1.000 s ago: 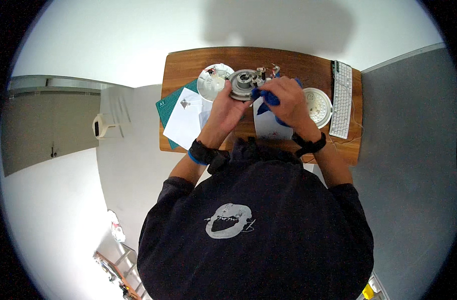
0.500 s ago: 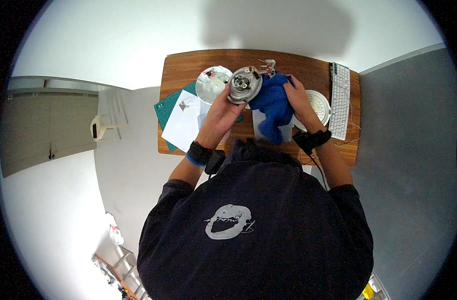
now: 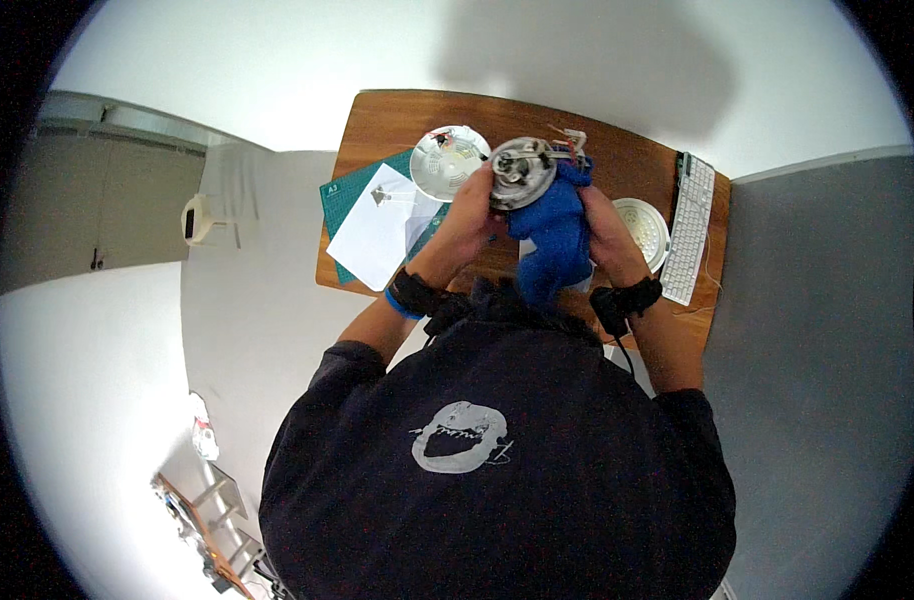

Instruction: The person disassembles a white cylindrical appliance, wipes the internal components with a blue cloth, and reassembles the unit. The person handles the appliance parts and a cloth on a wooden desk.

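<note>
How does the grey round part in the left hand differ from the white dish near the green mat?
The grey round part is held in the left hand; the white dish lies on the table. The grey round part is darker and metallic-looking, while the white dish is brighter. Both are round.

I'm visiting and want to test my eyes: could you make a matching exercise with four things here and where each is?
1. Silver-grey round metal-looking part
2. Blue fabric cloth
3. White rectangular keyboard
4. Green rectangular cutting mat

A. Partly under white paper
B. Near the right end of the brown wooden desk
C. In the left hand
D. In the right hand

Pairs: 1-C, 2-D, 3-B, 4-A
</note>
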The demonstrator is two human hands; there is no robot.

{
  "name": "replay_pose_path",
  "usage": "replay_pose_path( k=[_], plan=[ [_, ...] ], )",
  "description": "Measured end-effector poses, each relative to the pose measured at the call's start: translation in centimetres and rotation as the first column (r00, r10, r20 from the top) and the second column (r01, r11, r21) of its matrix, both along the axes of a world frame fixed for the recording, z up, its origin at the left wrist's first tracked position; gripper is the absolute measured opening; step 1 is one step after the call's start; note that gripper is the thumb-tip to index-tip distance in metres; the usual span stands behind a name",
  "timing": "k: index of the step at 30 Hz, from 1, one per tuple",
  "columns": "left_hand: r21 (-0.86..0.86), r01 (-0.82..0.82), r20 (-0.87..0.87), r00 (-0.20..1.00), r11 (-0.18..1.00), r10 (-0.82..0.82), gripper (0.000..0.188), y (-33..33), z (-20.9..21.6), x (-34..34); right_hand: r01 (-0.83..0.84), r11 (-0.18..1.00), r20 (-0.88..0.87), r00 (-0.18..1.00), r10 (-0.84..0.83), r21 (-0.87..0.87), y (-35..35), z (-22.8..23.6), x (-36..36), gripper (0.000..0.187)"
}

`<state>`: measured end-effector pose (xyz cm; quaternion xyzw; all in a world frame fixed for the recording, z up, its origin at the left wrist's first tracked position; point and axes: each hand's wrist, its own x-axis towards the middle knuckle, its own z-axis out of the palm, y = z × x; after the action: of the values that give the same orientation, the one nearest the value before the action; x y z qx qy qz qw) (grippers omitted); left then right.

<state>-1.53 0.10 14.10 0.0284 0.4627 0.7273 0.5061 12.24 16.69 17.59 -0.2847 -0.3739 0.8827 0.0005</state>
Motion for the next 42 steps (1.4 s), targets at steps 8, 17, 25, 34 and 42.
replay_pose_path(
  k=[8,17,25,34,42],
  plan=[
    [-0.111,-0.261,-0.063,0.965,0.959,0.256,0.042,0.4,-1.2,0.3,-0.154,0.978,0.056,0.987,0.148,0.141,0.7,-0.5,1.0,0.041],
    [-0.232,-0.273,-0.075,0.962,0.934,0.263,0.043,-3.9,-6.8,-3.4,-0.198,0.898,0.175,0.975,0.139,0.392,5.4,-2.3,2.5,0.039],
    [-0.371,-0.43,-0.298,0.894,0.823,0.333,0.033,-6.8,-13.7,-7.4,0.148,0.772,0.057,0.971,-0.231,0.618,10.8,-4.5,-1.7,0.062],
    [-0.467,-0.485,-0.306,0.873,0.739,0.38,0.032,-9.4,-19.3,-11.8,0.261,0.597,-0.05,0.937,-0.346,0.758,10.6,-8.6,-9.1,0.057],
    [-0.476,-0.441,-0.282,0.896,0.761,0.343,0.035,-8.9,-22.6,-12.5,0.039,0.861,0.092,0.991,-0.099,0.506,7.4,-9.7,-10.7,0.036]
  ],
)
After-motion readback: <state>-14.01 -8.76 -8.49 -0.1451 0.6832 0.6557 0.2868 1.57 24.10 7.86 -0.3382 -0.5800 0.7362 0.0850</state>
